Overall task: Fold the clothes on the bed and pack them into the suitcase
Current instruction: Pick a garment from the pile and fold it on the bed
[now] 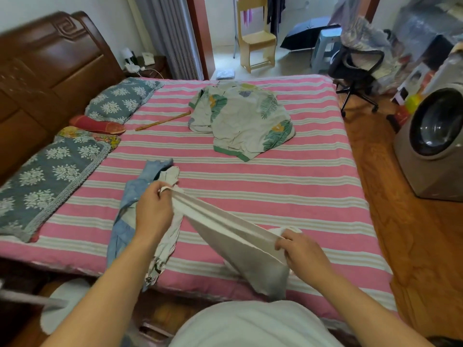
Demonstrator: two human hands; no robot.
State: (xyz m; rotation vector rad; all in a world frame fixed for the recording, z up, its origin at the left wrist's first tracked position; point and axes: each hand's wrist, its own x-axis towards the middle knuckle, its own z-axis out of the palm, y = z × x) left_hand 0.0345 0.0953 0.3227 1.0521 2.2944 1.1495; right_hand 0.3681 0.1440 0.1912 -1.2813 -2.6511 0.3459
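I hold a white garment stretched above the near edge of the pink striped bed. My left hand pinches one end of its upper edge, and my right hand pinches the other end. The cloth hangs down from that edge towards the bed's front. Under my left hand lie a light blue garment and a crumpled patterned white one. A leaf-print quilt cover or garment lies bunched near the bed's far side. No suitcase is in view.
Pillows and a red cushion line the left by the wooden headboard. A thin wooden stick lies on the bed. A washing machine and an office chair stand on the right.
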